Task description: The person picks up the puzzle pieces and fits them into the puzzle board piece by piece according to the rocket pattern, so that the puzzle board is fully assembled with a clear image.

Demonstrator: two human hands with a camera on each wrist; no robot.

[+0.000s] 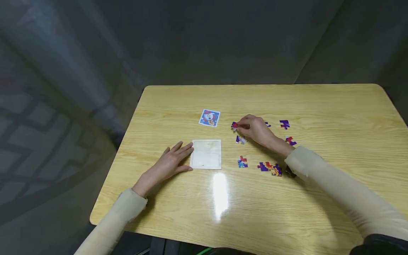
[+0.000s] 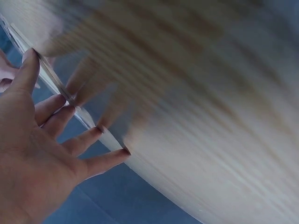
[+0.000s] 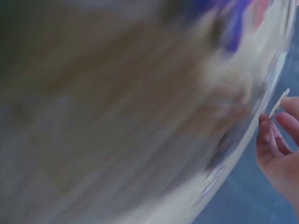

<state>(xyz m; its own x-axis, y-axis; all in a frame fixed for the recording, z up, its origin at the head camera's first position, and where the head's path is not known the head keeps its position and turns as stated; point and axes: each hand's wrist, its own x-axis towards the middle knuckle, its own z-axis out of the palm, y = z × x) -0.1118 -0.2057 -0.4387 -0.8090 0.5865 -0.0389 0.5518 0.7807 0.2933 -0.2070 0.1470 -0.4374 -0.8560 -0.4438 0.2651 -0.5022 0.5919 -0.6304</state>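
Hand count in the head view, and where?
2. Left hand: fingers spread, at the left edge of the white square board. Right hand: right of the picture card, pinching a puzzle piece. No others show.

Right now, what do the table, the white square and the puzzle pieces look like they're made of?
The table looks like wood or wood-look laminate: grain lines, and a bright reflection suggests gloss. The white square may be matte card or thin board: plain, with faint smudges. The puzzle pieces look like thin card, with colourful printed tops; sheen unclear.
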